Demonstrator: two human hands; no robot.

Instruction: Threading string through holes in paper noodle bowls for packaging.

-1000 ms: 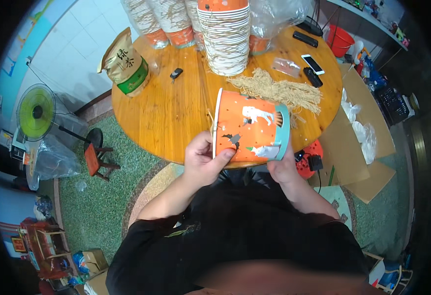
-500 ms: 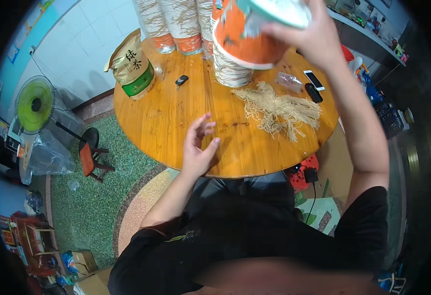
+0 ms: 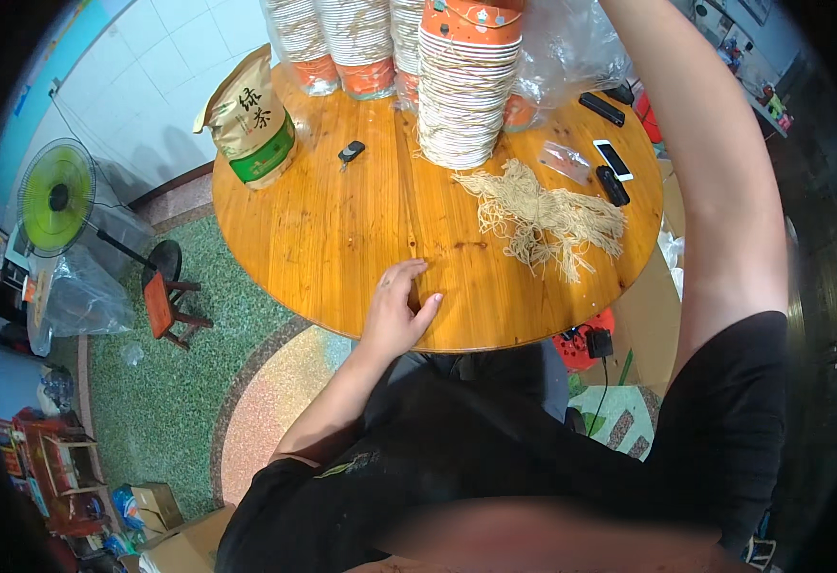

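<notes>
My left hand (image 3: 397, 313) lies flat near the front edge of the round wooden table (image 3: 342, 239), fingers apart, holding nothing. My right arm (image 3: 724, 191) reaches up past the top of the picture, so the hand itself is out of sight. A tall stack of white-rimmed paper cups (image 3: 466, 95) stands at the back of the table, with an orange cup (image 3: 474, 17) on top. A loose heap of pale strings (image 3: 545, 222) lies to the right of my left hand, just in front of the stack.
More cup stacks (image 3: 342, 43) and clear plastic bags (image 3: 571, 48) line the table's far edge. Also on it are a tan and green bag (image 3: 251, 119), a car key (image 3: 350, 153), a phone (image 3: 612, 159) and a remote (image 3: 602, 108). A green fan (image 3: 55, 196) and a stool (image 3: 165, 307) stand on the left.
My right hand lifted the large orange cup from in front of me up to the tall stack and went out of view. My left hand let go and settled on the table.
</notes>
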